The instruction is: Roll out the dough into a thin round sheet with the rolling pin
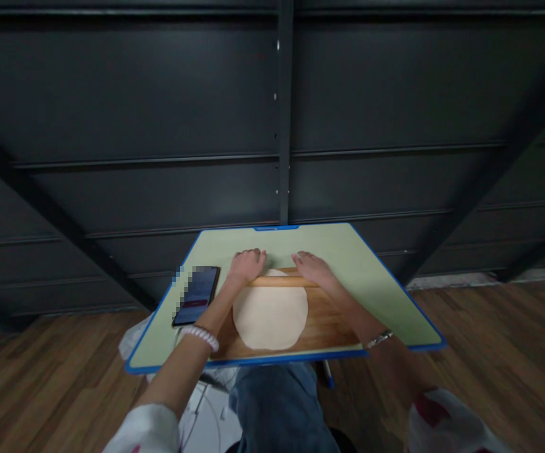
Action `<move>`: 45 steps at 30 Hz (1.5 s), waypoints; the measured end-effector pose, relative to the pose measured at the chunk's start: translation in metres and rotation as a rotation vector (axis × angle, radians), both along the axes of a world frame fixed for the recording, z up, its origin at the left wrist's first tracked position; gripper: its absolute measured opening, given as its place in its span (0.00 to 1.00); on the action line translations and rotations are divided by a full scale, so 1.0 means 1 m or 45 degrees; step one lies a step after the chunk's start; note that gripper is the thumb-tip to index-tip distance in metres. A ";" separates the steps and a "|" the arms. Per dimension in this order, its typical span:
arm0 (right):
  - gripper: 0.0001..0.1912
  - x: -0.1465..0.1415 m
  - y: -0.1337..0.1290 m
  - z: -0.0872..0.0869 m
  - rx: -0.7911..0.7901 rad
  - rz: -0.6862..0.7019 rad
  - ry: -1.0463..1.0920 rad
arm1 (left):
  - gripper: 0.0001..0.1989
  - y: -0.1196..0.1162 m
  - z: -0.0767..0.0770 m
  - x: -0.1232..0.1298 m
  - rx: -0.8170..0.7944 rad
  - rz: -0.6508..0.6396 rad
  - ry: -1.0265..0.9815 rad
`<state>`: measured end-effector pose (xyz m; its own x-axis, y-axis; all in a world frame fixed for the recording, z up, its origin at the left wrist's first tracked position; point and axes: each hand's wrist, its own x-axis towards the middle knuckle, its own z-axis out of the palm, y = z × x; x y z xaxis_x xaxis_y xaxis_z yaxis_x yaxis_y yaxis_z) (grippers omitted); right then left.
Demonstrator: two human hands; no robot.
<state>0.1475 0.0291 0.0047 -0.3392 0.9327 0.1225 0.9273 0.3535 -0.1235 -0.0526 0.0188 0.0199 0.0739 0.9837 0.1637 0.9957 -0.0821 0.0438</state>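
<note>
As left hand (248, 263) and right hand (313, 267) lie over the tan wooden rolling pin (282, 282), grip unclear from here, lopsided pressure could tear the round cream dough (270, 318) near the brown wooden board's (330, 319) front edge.

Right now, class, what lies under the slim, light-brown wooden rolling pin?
A flat, round, cream-coloured sheet of dough shows on both sides of the rolling pin, with a brown wooden board beneath. What the rolling pin itself covers cannot be seen.
</note>
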 end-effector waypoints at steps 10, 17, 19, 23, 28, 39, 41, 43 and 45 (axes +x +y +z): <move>0.27 -0.011 -0.134 -0.016 0.303 -0.102 0.140 | 0.22 -0.082 -0.028 -0.015 0.248 -0.262 -0.043; 0.25 -0.025 -0.203 -0.024 0.316 -0.054 0.226 | 0.26 -0.137 -0.041 -0.029 0.199 -0.281 -0.074; 0.25 -0.024 -0.206 -0.027 0.332 -0.039 0.236 | 0.27 -0.140 -0.044 -0.024 0.228 -0.212 -0.048; 0.25 -0.017 -0.190 -0.025 0.352 -0.046 0.178 | 0.31 -0.116 -0.044 -0.005 0.274 -0.097 -0.026; 0.25 -0.001 -0.155 -0.016 0.315 -0.147 0.116 | 0.32 -0.061 -0.031 0.023 0.144 -0.206 -0.058; 0.30 0.036 -0.106 -0.013 0.318 -0.092 0.059 | 0.38 0.023 -0.024 0.076 -0.059 -0.311 -0.154; 0.29 0.038 -0.100 -0.014 0.294 -0.072 0.059 | 0.38 0.033 -0.022 0.082 -0.071 -0.305 -0.192; 0.28 0.040 -0.095 -0.015 0.266 -0.056 0.054 | 0.37 0.041 -0.020 0.088 -0.094 -0.300 -0.208; 0.28 0.040 -0.091 -0.015 0.231 -0.051 0.043 | 0.36 0.046 -0.018 0.093 -0.141 -0.322 -0.204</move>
